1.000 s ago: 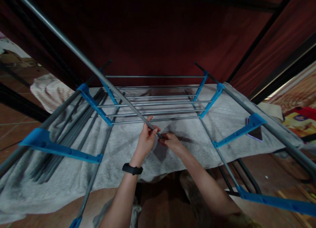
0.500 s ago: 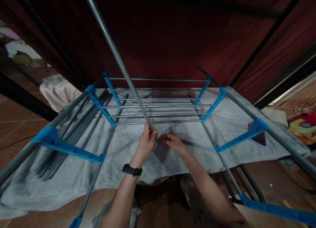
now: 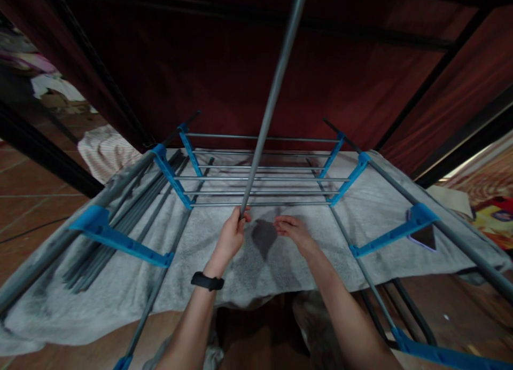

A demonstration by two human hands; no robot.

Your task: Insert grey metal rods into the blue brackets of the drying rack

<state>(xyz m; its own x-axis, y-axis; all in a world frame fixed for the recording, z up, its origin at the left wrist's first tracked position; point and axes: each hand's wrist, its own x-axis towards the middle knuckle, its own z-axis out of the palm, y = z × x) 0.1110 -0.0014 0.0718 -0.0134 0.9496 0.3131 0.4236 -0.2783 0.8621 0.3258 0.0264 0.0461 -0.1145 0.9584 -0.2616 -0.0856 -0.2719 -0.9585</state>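
Holding a gray rod (image 3: 270, 111) mid-frame, the left hand (image 3: 231, 235) is gripping, fingers wrapped; the right hand (image 3: 295, 233) is hovering half-curled, empty.

A matte black band (image 3: 207, 281) circles the wrist (image 3: 214, 267) just behind the left hand (image 3: 231, 235); both forearms (image 3: 339, 298) are bare.

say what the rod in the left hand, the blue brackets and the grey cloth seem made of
Rod: probably metal, satin grey, judging by the soft sheen along it. Blue brackets: likely moulded matte plastic, given their solid colour. Grey cloth: plush textile, perhaps fleece, from its fuzzy surface.
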